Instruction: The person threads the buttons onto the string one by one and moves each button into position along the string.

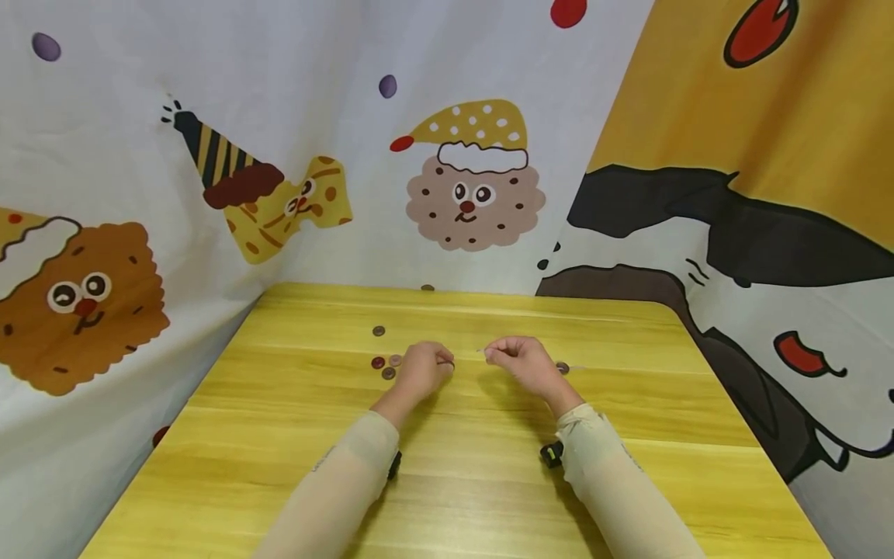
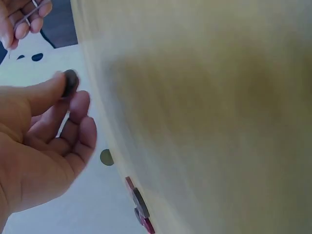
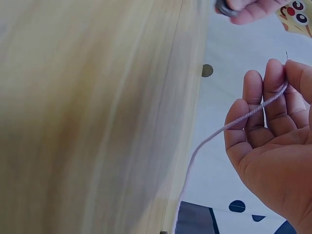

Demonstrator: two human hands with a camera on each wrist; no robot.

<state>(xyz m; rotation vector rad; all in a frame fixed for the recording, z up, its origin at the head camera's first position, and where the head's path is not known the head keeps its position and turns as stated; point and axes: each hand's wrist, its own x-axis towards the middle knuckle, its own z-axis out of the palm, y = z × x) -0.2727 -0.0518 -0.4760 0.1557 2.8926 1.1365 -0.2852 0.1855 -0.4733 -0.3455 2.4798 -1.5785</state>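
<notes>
Between thumb and index finger my left hand (image 1: 421, 371) pinches a dark button (image 2: 70, 84), held on edge above the table. Opposite it, my right hand (image 1: 529, 363) pinches the end of a pale purple string (image 3: 209, 134); a short thin tip sticks out past the fingertips. The string runs across the fingers of that hand and down toward the table. A brown button (image 1: 563, 367) lies beside the right wrist, with a pale bit of string next to it. Button and string tip are apart.
Several loose buttons lie left of my left hand: a dark red button (image 1: 378, 362), a pinkish button (image 1: 395, 360) and brown ones, one brown button (image 1: 379, 331) farther back. The wooden table (image 1: 461, 481) ends at a printed cloth (image 1: 335, 248) behind.
</notes>
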